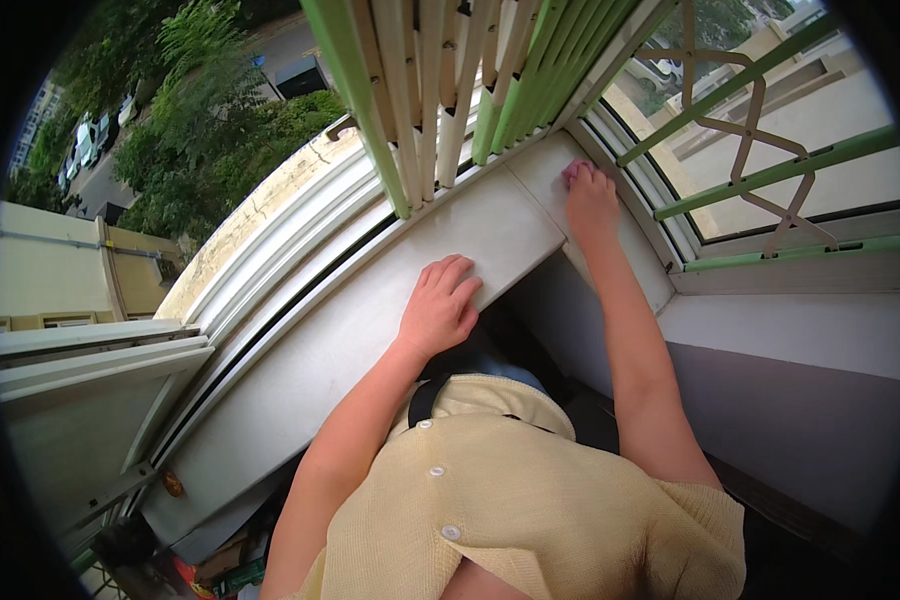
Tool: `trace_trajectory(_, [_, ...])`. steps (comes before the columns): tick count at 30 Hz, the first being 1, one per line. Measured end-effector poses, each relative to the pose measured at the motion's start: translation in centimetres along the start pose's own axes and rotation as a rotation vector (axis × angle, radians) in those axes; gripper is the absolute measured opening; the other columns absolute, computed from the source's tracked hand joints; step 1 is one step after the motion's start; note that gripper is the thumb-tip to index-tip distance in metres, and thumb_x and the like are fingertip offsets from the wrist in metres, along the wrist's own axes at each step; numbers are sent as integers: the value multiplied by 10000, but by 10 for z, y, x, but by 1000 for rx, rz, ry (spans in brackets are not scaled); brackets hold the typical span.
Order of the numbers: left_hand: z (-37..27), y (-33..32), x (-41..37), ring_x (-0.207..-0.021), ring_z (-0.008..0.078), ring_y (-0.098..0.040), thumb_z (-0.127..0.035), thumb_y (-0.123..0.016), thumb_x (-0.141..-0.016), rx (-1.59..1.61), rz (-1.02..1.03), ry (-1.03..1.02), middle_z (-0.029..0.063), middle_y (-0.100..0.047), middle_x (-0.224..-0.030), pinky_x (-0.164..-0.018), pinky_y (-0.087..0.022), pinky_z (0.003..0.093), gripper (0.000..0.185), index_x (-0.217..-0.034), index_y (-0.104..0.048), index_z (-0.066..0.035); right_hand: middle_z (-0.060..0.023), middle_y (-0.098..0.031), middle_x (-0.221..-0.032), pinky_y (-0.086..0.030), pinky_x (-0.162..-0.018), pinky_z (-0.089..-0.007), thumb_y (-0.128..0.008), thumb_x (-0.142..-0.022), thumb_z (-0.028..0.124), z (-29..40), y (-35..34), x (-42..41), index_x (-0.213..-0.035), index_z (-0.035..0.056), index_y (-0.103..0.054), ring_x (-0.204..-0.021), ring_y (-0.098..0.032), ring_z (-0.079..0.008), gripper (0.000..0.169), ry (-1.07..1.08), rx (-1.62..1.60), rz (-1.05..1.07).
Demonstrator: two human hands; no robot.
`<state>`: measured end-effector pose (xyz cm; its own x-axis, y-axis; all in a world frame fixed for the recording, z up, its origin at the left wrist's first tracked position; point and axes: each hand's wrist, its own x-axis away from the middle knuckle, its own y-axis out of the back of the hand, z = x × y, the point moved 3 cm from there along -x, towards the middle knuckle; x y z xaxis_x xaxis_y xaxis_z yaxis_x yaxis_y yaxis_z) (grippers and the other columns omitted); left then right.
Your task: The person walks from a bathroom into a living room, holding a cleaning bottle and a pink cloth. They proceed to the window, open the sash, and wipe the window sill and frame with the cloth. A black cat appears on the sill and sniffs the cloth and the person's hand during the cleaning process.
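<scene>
My right hand (594, 204) is closed around a crumpled pink cloth (576, 171), pressed on the light stone windowsill (330, 337) in its far corner, beside the side window's frame. My left hand (441, 304) rests on the sill near its inner edge, fingers slightly bent and holding nothing that shows. Beyond the hands, a folded security grille (450, 97) with green and cream bars stands along the outer edge of the sill. Part of the cloth is hidden under my right fingers.
White window tracks (285, 300) curve along the sill's outer side, with a window sash (82, 405) at the left. Green bars with a scissor lattice (750, 135) cross the right window. A small brown object (172, 483) lies at the sill's left end. Trees and a road are outside below.
</scene>
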<state>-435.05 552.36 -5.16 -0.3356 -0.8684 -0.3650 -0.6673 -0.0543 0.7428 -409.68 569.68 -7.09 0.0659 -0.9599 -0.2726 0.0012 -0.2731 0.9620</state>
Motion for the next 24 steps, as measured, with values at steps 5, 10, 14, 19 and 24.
trace_trajectory(5, [7, 0, 3, -1190, 364, -553, -25, -651, -733, 82, -106, -3, 154, -596, -1236, -1017, -456, 450, 289, -1021, -641, -42, -139, -631, -1332, -396, -1082, -505, -563, -993, 247, 27, 34, 18, -1374, 62, -572, -1254, -514, -461, 423, 289, -640, -7])
trace_trajectory(10, [17, 25, 27, -965, 321, -655, 60, -614, -747, 176, -464, 187, 121, -683, -1033, -838, -546, 391, 201, -921, -664, -28, -161, -391, -1569, -253, -1187, -550, -624, -946, 279, 88, -2, 63, -1470, 59, -453, -1430, -298, -504, 593, 455, -549, 13])
trace_trajectory(14, [39, 66, 97, -887, 287, -684, 97, -573, -797, 161, -717, 494, 131, -705, -959, -790, -554, 353, 180, -898, -686, 0, -217, -373, -1555, -232, -1195, -586, -707, -875, 399, 214, 66, 149, -1464, 65, -471, -1450, -289, -478, 718, 916, -687, 257])
trace_trajectory(19, [57, 124, 157, -783, 206, -679, 107, -526, -855, 83, -853, 677, 112, -699, -868, -725, -539, 293, 182, -868, -682, 15, -117, -533, -1451, -285, -1197, -531, -719, -871, 317, 265, 73, 171, -1321, 100, -607, -1416, -417, -362, 512, 1250, -808, 261])
trace_trajectory(24, [51, 151, 216, -782, 188, -666, 115, -514, -863, 37, -935, 791, 93, -693, -860, -731, -535, 283, 192, -867, -679, 17, -153, -600, -1340, -372, -1114, -517, -683, -821, 123, 190, 57, 143, -1271, 58, -625, -1331, -490, -383, 458, 927, -718, 104])
